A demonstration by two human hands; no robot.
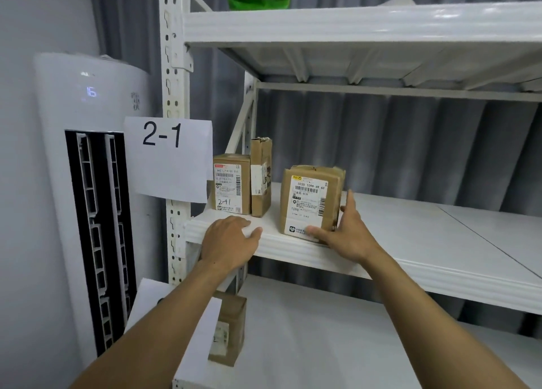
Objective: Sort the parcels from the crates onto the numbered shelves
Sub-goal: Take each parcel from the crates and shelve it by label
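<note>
two bare forearms reach up from the bottom edge. under the left forearm the low shelf carries a low box that stands at its left end, beside a white sheet partly hidden by the arm.

above that, the left hand rests palm down on the front lip of the mid shelf, at its left end. its fingers lie relaxed over the lip, the thumb along the edge, and it holds nothing. the right hand is spread, not clenched, against the parcel: the thumb lies across the low front face, and the fingers stand nearly straight up the right side. the hand touches the parcel at that corner without closing round it.

the parcel stands upright on the mid shelf near the front edge, its printed label facing out and its top flaps crumpled. it is well apart from two boxes further back at the shelf's left end: a left box with a white label, and, touching its right side, a tall box that is narrow and worn.

a sign reading 2-1 hangs on the post left of them. left of the post stands an air conditioner with 16 lit on its face.

higher up, a green bag lies on the top shelf. a grey curtain hangs behind the rack.
</note>
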